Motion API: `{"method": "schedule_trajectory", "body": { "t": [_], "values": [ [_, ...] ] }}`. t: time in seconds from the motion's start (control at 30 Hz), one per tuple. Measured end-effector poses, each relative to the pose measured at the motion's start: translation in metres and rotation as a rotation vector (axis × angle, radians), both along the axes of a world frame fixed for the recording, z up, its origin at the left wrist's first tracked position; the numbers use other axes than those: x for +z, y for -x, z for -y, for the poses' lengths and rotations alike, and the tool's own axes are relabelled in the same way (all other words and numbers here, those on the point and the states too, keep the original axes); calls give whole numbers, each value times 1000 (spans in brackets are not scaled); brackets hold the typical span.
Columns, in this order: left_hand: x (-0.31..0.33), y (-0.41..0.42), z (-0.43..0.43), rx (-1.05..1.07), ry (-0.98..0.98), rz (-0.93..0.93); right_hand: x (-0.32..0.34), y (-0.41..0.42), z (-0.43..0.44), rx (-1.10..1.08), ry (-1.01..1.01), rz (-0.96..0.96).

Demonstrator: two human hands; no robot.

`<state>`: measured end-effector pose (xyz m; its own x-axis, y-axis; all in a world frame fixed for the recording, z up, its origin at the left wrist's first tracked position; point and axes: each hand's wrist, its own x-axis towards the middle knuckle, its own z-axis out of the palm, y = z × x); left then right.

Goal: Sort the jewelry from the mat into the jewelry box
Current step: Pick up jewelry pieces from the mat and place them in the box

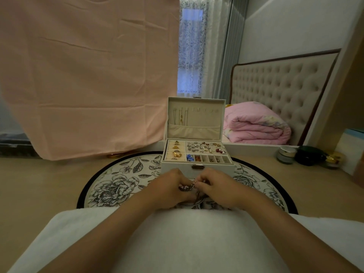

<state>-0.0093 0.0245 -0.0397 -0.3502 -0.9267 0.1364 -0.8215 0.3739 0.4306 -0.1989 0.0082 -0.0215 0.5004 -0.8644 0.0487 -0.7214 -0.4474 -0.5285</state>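
A white jewelry box (197, 168) stands open on a round floral mat (118, 184), its lid upright with thin necklaces hanging inside. Its top tray holds gold rings on the left, many small earrings on the right and a row of narrow slots in front. Just in front of the box, my left hand (171, 189) and my right hand (215, 187) meet over the mat. Both pinch a silver chain piece (192, 186) between their fingertips, and part of it dangles below them. The mat under my hands is hidden.
A pink cloth (88, 75) hangs behind the mat at the left. Small cosmetic jars (286, 154) and a dark round case (309, 155) sit at the right of the table. A folded pink quilt (256, 125) lies on the bed beyond.
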Motion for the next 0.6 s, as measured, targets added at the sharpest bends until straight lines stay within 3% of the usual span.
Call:
{"method": "schedule_trajectory", "body": {
  "t": [0.17,0.33,0.4,0.47,0.6],
  "values": [
    [3,10,13,96,62,-133,-13,7,17,-49,-5,160],
    [16,12,24,136,161,-29,-11,5,17,-51,-127,384],
    [22,14,26,132,154,-209,-13,4,17,-58,-234,475],
    [28,14,26,120,60,-503,-17,6,19,-48,-330,520],
    [33,12,27,80,-138,-959,-23,8,23,-5,-384,503]
  ]
}}
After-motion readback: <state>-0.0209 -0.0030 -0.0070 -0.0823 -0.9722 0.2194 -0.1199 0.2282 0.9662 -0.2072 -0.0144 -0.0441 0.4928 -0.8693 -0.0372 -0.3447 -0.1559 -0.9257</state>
